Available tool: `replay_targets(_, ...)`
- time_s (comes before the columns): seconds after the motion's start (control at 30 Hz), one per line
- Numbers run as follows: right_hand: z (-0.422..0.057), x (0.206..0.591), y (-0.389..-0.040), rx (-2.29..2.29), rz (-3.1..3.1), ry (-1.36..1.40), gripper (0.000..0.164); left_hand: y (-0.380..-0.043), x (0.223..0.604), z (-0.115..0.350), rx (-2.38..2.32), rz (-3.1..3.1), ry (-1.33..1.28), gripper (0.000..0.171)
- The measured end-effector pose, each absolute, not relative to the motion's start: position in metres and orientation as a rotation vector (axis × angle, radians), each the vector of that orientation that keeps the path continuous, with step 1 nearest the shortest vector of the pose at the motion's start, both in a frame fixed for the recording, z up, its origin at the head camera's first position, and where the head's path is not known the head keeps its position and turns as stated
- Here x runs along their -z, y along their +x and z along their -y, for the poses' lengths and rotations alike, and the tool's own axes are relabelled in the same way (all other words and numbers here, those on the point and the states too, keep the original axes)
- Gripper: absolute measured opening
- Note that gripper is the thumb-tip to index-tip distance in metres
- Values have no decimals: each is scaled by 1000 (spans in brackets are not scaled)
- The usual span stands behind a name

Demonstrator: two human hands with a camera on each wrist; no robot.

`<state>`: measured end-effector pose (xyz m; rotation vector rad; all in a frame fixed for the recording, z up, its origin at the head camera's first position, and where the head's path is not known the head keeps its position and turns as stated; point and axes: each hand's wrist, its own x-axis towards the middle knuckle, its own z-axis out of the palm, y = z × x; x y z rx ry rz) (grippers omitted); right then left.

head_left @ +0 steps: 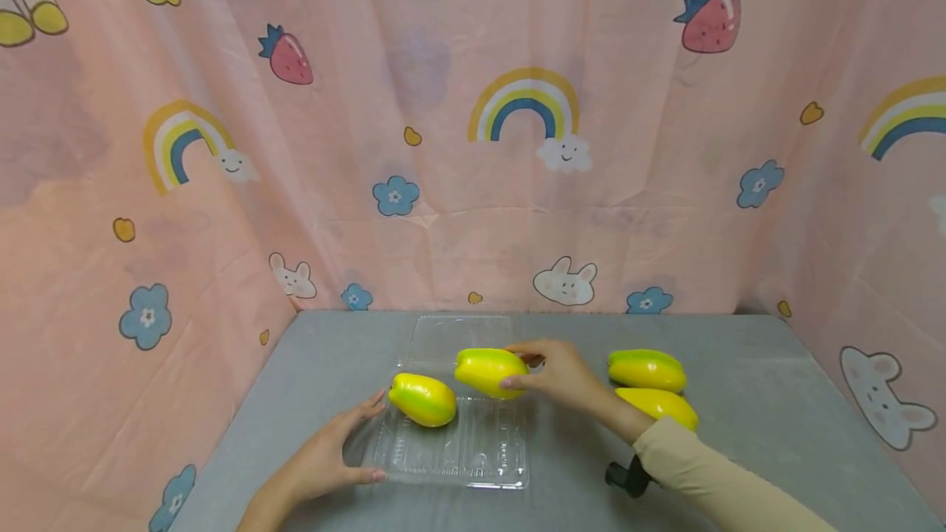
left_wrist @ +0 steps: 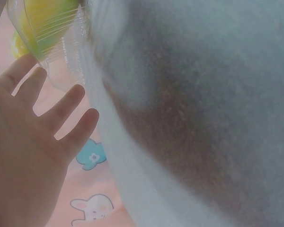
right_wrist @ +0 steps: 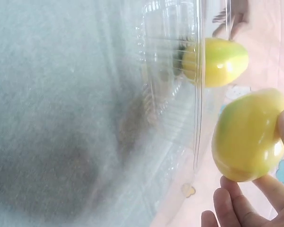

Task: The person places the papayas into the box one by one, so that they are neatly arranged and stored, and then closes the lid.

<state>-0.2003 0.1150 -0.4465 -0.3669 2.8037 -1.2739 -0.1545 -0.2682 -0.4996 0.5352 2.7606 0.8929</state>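
Observation:
My right hand [head_left: 565, 376] pinches a glossy yellow-green papaya [head_left: 490, 373] by its right end, thumb in front. It holds the fruit above the clear plastic clamshell box [head_left: 491, 466], which lies unfolded with its lid [head_left: 461, 335] at the back. Another papaya [head_left: 423, 400] sits in the left part of the box. Beside the box's left edge is my left hand [head_left: 325, 450], fingers spread and gripping nothing; whether the fingertips touch the plastic is hard to tell. In the right wrist view the held papaya [right_wrist: 248, 137] rests between thumb and fingers.
Two more papayas, one behind [head_left: 647, 371] and one in front [head_left: 658, 407], lie on the grey table [head_left: 783, 433] at the right, the front one partly behind my sleeve. A black object [head_left: 626, 479] is near my right forearm. A pink printed curtain [head_left: 443, 253] surrounds the table.

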Motion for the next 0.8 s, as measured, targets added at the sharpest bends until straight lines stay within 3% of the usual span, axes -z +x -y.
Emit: replay_targets(0.8, -98, 461, -200, 1287, -2796, -445, 54, -155, 501, 271, -921, -2760, 584, 95)
